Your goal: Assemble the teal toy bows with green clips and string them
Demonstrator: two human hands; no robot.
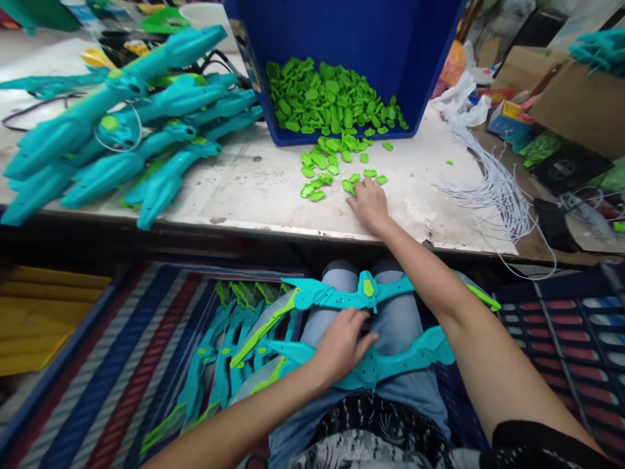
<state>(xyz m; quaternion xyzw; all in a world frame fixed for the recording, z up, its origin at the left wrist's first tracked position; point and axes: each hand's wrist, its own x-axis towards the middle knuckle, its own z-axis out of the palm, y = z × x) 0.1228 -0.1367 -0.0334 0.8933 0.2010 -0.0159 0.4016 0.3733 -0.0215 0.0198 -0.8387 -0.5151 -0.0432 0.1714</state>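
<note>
My right hand [370, 203] reaches onto the table's front part, fingers bent down and closed at a small green plastic piece [349, 185]; the fingertips are partly hidden. Across my lap lie two turquoise toy bow bodies with lime-green limb edges. The farther toy bow [336, 296] has a green piece [368, 288] set in its middle. The nearer toy bow [400, 365] lies partly under my left hand [342, 345]. That hand rests over it with thumb and fingers apart, apparently gripping nothing.
A blue bin [351, 39] lies tipped on the table [254, 195], green pieces [332, 98] spilling out. Turquoise toy parts [141, 124] are heaped at left. White cords [498, 182] hang at right. More toy bows [219, 352] stand left of my legs, beside a striped surface [112, 352].
</note>
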